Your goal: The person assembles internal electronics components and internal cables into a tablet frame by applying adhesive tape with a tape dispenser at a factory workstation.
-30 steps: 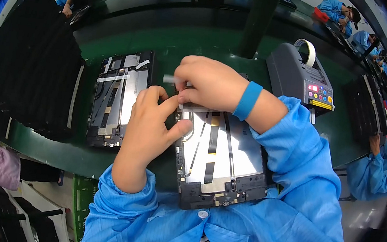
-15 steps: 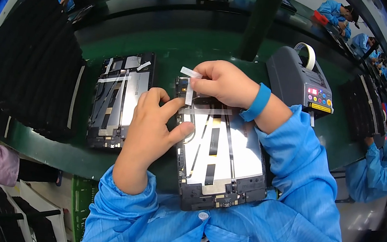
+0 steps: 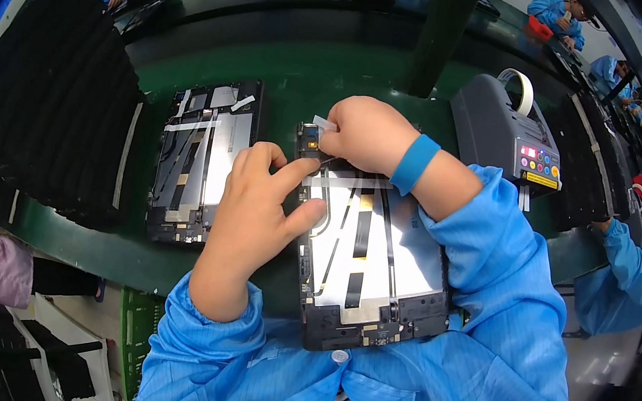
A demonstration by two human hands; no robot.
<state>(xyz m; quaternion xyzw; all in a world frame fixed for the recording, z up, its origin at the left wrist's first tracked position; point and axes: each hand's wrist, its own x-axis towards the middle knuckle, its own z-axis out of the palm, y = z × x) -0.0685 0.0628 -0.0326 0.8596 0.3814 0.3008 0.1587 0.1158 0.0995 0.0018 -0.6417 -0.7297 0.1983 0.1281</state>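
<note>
Just right of the frame's centre, the opened device (image 3: 378, 247) extends downward from your hands, its long axis nearly vertical. Your right hand (image 3: 371, 134), nearer to its upper end, pinches a white strip (image 3: 322, 123); your left hand (image 3: 253, 200) spreads thumb and forefinger at the device's left edge.

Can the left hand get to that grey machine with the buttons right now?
Probably not straight across: the right hand, over the open black-framed device, is between the left hand and the grey machine. It might manage by going over or around.
</note>
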